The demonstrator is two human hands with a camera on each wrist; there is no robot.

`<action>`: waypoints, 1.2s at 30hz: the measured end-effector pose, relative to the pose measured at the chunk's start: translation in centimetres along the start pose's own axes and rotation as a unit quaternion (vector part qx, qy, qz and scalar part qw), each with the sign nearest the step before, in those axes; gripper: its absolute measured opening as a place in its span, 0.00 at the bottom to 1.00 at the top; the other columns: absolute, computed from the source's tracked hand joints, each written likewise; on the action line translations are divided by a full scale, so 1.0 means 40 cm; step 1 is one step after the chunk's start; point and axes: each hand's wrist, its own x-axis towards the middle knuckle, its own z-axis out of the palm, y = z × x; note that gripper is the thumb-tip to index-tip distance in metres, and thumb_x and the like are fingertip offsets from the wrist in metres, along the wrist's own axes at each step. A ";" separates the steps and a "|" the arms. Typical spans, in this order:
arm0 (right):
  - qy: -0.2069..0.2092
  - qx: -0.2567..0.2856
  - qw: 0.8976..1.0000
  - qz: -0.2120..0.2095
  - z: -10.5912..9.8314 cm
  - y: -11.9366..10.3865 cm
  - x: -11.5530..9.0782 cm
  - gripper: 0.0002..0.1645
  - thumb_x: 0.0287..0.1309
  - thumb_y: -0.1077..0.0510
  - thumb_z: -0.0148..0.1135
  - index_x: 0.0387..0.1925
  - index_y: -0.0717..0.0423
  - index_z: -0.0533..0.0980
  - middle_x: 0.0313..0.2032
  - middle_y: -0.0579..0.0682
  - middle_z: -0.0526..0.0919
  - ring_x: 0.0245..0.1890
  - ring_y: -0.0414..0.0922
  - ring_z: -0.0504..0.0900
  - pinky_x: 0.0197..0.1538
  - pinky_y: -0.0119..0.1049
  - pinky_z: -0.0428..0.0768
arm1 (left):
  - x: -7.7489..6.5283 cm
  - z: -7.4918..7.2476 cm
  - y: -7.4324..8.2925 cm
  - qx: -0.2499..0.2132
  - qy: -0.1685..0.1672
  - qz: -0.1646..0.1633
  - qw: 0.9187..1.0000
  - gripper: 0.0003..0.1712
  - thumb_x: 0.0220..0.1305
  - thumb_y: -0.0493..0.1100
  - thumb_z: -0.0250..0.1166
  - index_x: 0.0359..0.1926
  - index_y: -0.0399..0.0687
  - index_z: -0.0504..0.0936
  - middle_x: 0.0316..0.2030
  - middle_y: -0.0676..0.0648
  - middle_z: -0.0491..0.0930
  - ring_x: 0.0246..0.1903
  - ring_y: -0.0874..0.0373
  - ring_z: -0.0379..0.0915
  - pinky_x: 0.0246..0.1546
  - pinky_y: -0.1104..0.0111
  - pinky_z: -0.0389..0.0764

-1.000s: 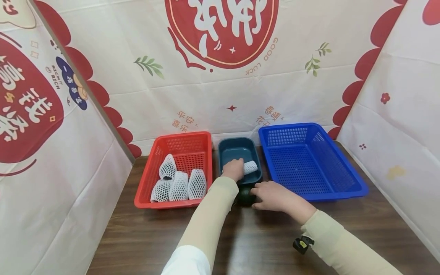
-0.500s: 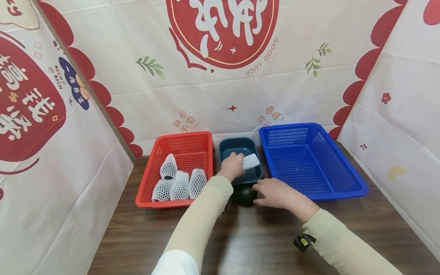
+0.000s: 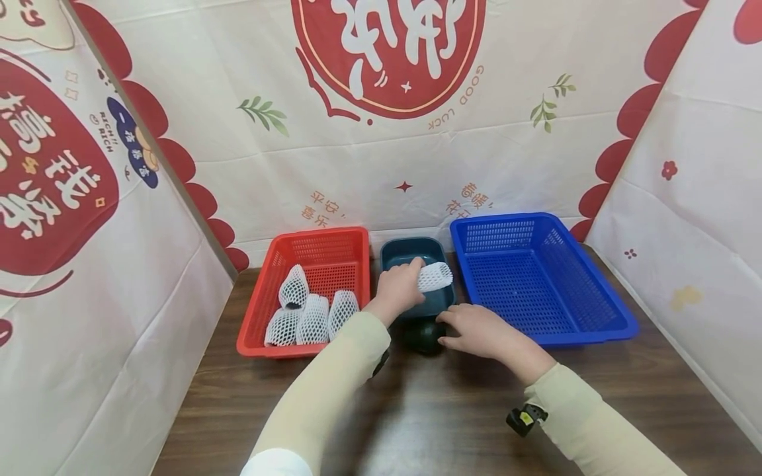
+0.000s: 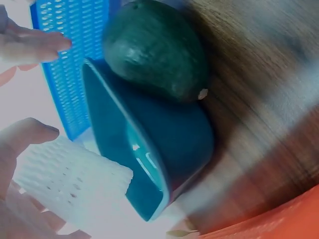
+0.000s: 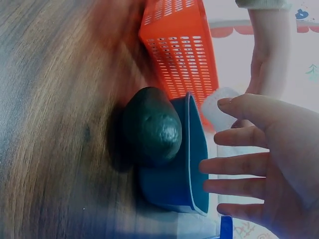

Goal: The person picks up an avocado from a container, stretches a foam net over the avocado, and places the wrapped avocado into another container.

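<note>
My left hand (image 3: 397,291) grips a white foam net sleeve (image 3: 436,277) over the small teal tray (image 3: 411,247). In the left wrist view the sleeve (image 4: 75,181) reaches past the tray's rim, with the thumb on its upper side. A dark green avocado (image 3: 424,337) lies on the table against the tray's near wall, its pale stem end showing in the left wrist view. My right hand (image 3: 485,334) is just right of the avocado, fingers relaxed and spread. In the right wrist view the fingers (image 5: 239,164) hold nothing and stand apart from the avocado (image 5: 153,129).
A red basket (image 3: 256,324) at the left holds several white foam net sleeves (image 3: 311,320). To the right stands a blue basket (image 3: 536,291) with nothing visible inside. A printed cloth (image 3: 381,152) hangs behind the brown wooden table (image 3: 452,416).
My left hand has lifted the foam net sleeve slightly up over the tray, and its forearm has swung left. More of the avocado shows now. The right hand has barely moved.
</note>
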 end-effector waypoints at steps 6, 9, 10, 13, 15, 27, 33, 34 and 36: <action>0.014 0.013 1.000 0.015 0.006 0.000 0.005 0.26 0.50 0.41 0.60 0.47 0.49 0.76 0.39 0.45 0.78 0.37 0.41 0.75 0.42 0.40 0.76 | -0.033 -0.028 0.003 0.002 0.023 0.021 1.000 0.38 0.44 0.53 0.71 0.55 0.56 0.62 0.43 0.52 0.75 0.33 0.60 0.68 0.35 0.64 0.73; 0.027 0.015 0.999 0.015 0.013 -0.001 0.006 0.25 0.50 0.42 0.61 0.47 0.51 0.76 0.39 0.46 0.78 0.36 0.41 0.75 0.42 0.40 0.76 | -0.050 -0.038 0.005 0.007 0.029 0.029 0.999 0.39 0.43 0.53 0.71 0.56 0.55 0.63 0.44 0.51 0.74 0.35 0.60 0.68 0.35 0.63 0.73; 0.034 0.017 0.999 0.014 0.016 -0.001 0.006 0.25 0.50 0.42 0.61 0.47 0.51 0.76 0.39 0.46 0.79 0.37 0.42 0.75 0.41 0.41 0.76 | -0.056 -0.041 0.006 0.012 0.031 0.032 0.999 0.40 0.42 0.53 0.72 0.56 0.55 0.63 0.44 0.51 0.74 0.36 0.60 0.68 0.36 0.63 0.73; 0.058 0.019 0.998 0.010 0.026 -0.004 0.007 0.24 0.50 0.43 0.61 0.46 0.52 0.76 0.40 0.47 0.79 0.38 0.44 0.76 0.42 0.42 0.75 | -0.073 -0.045 0.007 0.023 0.037 0.035 0.998 0.41 0.41 0.54 0.72 0.57 0.54 0.63 0.46 0.51 0.73 0.38 0.59 0.67 0.38 0.62 0.73; 0.073 0.022 0.997 0.010 0.033 -0.008 0.009 0.24 0.50 0.44 0.61 0.46 0.53 0.76 0.40 0.48 0.79 0.38 0.44 0.76 0.42 0.43 0.75 | -0.084 -0.047 0.004 0.030 0.045 0.040 0.998 0.41 0.41 0.54 0.72 0.57 0.54 0.63 0.46 0.51 0.72 0.39 0.59 0.67 0.38 0.62 0.73; 0.132 0.007 0.991 0.009 0.095 -0.033 0.017 0.22 0.48 0.45 0.62 0.43 0.53 0.77 0.40 0.47 0.78 0.40 0.44 0.76 0.43 0.42 0.75 | -0.153 -0.064 -0.023 0.063 0.109 0.071 0.989 0.36 0.40 0.54 0.72 0.52 0.53 0.68 0.41 0.51 0.74 0.33 0.59 0.67 0.33 0.65 0.73; 0.156 0.009 0.988 0.020 0.138 -0.030 0.021 0.22 0.48 0.46 0.64 0.44 0.52 0.76 0.43 0.47 0.76 0.42 0.44 0.74 0.44 0.41 0.74 | -0.178 -0.069 -0.040 0.062 0.099 0.062 0.991 0.35 0.40 0.52 0.73 0.50 0.53 0.69 0.39 0.51 0.77 0.32 0.59 0.66 0.33 0.66 0.71; 0.158 0.012 0.987 0.024 0.144 -0.030 0.021 0.23 0.47 0.46 0.64 0.45 0.52 0.76 0.44 0.47 0.76 0.43 0.44 0.74 0.45 0.42 0.74 | -0.182 -0.070 -0.042 0.059 0.097 0.059 0.992 0.35 0.40 0.52 0.73 0.50 0.53 0.68 0.38 0.51 0.77 0.32 0.59 0.66 0.33 0.66 0.71; 0.159 0.013 0.987 0.030 0.157 -0.027 0.023 0.24 0.47 0.46 0.64 0.45 0.53 0.76 0.44 0.47 0.75 0.44 0.45 0.73 0.45 0.42 0.74 | -0.191 -0.073 -0.045 0.050 0.093 0.052 0.993 0.35 0.39 0.51 0.73 0.51 0.53 0.69 0.38 0.51 0.77 0.32 0.58 0.65 0.33 0.65 0.71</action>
